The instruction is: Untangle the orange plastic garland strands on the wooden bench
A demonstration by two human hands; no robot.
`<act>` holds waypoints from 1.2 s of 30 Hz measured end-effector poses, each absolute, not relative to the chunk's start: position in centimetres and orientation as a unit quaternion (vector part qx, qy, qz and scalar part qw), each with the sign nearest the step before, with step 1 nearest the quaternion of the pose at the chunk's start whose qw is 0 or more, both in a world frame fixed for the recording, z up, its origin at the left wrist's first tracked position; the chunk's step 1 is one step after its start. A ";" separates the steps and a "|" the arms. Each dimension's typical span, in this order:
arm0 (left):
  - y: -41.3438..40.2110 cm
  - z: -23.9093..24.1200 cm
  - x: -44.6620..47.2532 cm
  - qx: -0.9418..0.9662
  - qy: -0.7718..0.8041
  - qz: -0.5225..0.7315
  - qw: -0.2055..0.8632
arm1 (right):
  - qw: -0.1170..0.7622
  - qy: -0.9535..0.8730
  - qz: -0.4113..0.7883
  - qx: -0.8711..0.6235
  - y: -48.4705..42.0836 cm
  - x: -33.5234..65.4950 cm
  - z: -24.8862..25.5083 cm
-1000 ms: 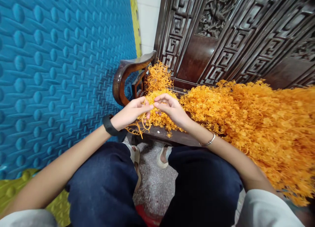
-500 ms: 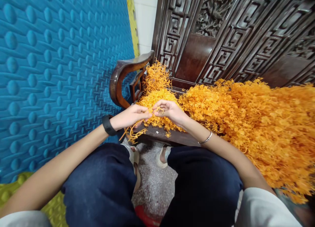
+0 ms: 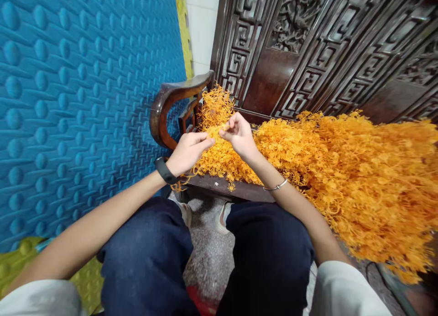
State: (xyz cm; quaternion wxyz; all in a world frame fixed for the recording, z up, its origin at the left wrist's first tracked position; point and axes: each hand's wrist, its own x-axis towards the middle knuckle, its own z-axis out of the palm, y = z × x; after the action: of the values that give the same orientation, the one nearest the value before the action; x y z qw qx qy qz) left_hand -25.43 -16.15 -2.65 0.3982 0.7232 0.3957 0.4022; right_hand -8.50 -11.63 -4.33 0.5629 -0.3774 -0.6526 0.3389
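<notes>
A big heap of orange plastic sprigs (image 3: 356, 179) covers the seat of a dark carved wooden bench (image 3: 226, 188). A smaller pile of the same sprigs (image 3: 219, 158) lies at the bench's left end, by the curved armrest (image 3: 171, 101). My left hand (image 3: 188, 151), with a black band on the wrist, is closed on a bunch of orange sprigs that hangs below it. My right hand (image 3: 239, 135), with a thin bracelet on the wrist, is raised over the small pile and pinches an orange sprig between its fingertips. The two hands nearly touch.
A blue embossed foam mat (image 3: 75, 101) stands along the left, with a yellow-green mat (image 3: 82, 284) at its foot. The bench's carved back (image 3: 308, 46) rises behind the heap. My knees in dark trousers (image 3: 150, 256) and a speckled floor (image 3: 212, 256) lie below.
My right hand has lifted up and away from the bench edge, pulling a sprig with it. My left hand has risen slightly too, and the view has shifted a little.
</notes>
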 end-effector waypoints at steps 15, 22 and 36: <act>-19.5 -1.3 -26.1 0.743 0.349 0.392 0.415 | 0.490 -0.523 0.224 -0.660 -8.7 -1.3 -8.8; -19.4 -1.2 -26.1 0.741 0.358 0.384 0.419 | 0.424 -0.595 0.141 -0.667 -8.1 -2.8 -8.8; -18.4 -1.7 -27.0 0.629 0.407 0.406 0.523 | 0.497 -0.590 0.346 -0.534 -10.6 -7.9 -5.1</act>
State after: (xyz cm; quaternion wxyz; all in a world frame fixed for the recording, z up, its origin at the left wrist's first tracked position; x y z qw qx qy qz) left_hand -27.04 -18.40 -1.69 0.5233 0.6289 0.4072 0.4060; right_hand -7.90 -10.56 -5.06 0.4972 -0.5337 -0.5902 0.3458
